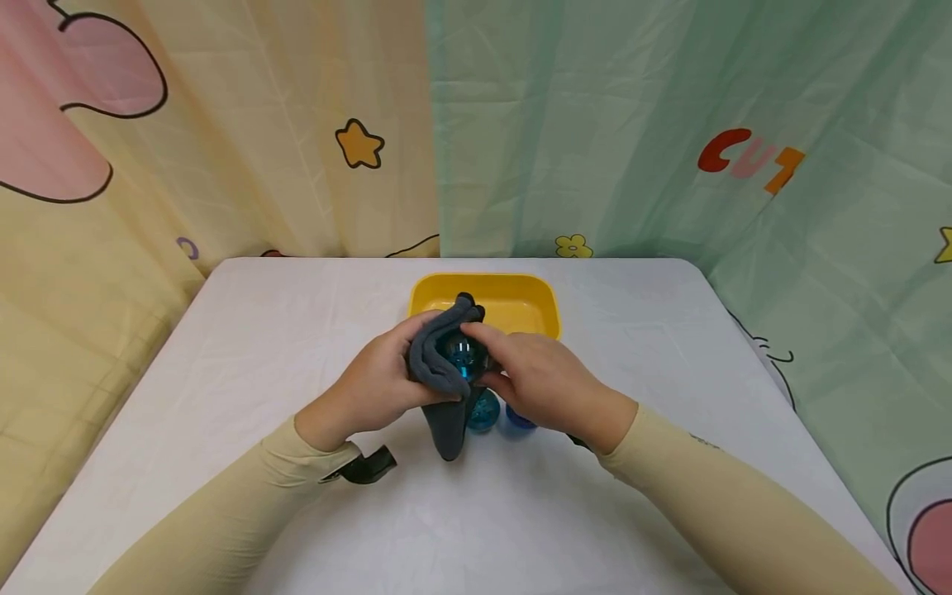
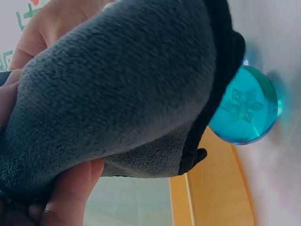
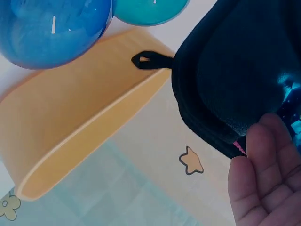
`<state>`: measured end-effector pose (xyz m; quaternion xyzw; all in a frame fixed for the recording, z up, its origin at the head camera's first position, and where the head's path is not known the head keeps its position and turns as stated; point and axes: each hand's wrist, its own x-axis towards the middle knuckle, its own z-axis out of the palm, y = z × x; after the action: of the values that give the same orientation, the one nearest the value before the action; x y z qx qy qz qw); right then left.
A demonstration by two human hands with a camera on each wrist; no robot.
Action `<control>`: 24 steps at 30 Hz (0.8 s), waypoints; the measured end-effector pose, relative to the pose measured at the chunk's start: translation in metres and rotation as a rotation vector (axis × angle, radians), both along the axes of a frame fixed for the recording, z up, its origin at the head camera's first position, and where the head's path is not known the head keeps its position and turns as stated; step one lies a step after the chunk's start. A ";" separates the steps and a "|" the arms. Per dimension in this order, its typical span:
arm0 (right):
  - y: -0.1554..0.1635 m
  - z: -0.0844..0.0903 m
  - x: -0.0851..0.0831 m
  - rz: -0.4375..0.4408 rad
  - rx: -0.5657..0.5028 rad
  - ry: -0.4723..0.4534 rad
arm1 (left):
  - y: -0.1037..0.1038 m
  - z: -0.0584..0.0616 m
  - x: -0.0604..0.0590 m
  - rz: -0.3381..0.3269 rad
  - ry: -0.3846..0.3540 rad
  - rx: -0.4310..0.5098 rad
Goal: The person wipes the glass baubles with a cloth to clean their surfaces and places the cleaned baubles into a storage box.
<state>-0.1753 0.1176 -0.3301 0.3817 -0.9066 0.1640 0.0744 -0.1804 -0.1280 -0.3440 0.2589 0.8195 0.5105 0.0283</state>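
1. Hands meet above the table's middle, in front of the tray; left hand [image 1: 379,384] has its fingers curled round a grey cloth [image 1: 439,364], gripping the bunched fabric from the left side.
2. Right hand [image 1: 539,380] comes in from the right, fingers bent over a blue ball [image 1: 463,354] that sits in the cloth's fold; thumb and fingertips pinch it against the fabric.
3. Ball is held up off the table, between both hands, only partly showing through the cloth; the cloth's tail hangs down and its tip reaches the tabletop.
4. Two more balls lie on the table just under the hands: a teal ball [image 1: 482,411] beside the cloth's tail, and a darker blue one [image 1: 518,419] to its right, half hidden by the right hand; the left wrist view shows a snowflake figure inside the teal ball [image 2: 244,110].
5. Tray [image 1: 521,289], yellow, stands just behind the hands; the cloth's upper end overlaps its near rim in the head view.
6. Table [image 1: 260,330] is covered in white; patterned curtains [image 1: 669,124] hang behind it.
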 end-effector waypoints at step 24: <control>-0.003 -0.001 0.001 0.005 -0.168 -0.323 | -0.003 -0.001 0.001 0.027 0.050 -0.002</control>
<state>-0.1746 0.1144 -0.3313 0.3451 -0.8889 0.2985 -0.0408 -0.1792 -0.1314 -0.3455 0.2604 0.8239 0.5033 0.0013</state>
